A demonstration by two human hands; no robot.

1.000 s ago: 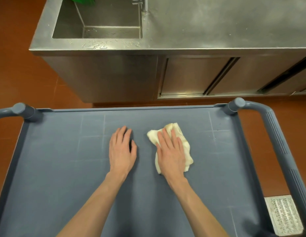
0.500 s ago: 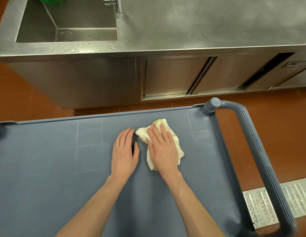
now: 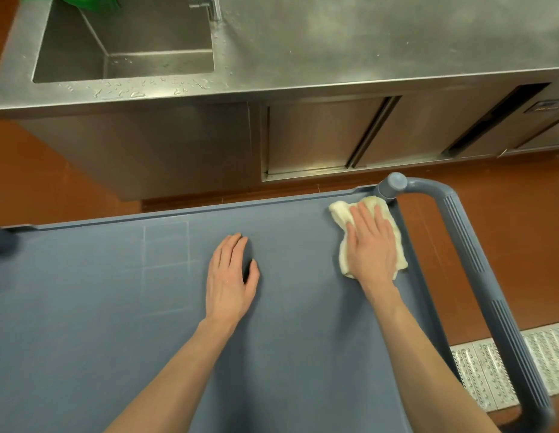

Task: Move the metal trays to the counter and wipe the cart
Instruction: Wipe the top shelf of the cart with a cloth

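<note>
The blue-grey cart top (image 3: 115, 307) fills the lower view. My right hand (image 3: 370, 245) lies flat on a cream cloth (image 3: 342, 214) in the cart's far right corner, beside the handle post. My left hand (image 3: 229, 276) rests flat on the cart surface near the middle, fingers together, holding nothing. The steel counter (image 3: 381, 42) runs across the top. No metal trays are in view.
The cart's grey handle (image 3: 478, 276) curves along the right side. A sink basin (image 3: 131, 42) with a tap (image 3: 209, 6) and something green (image 3: 84, 1) is at the top left. Cabinet doors (image 3: 334, 135) face the cart. A metal floor grate (image 3: 521, 367) lies on the red floor at right.
My right hand has slid the cloth from the middle of the cart to the far right corner. My left hand has stayed flat in place. The view shifted slightly.
</note>
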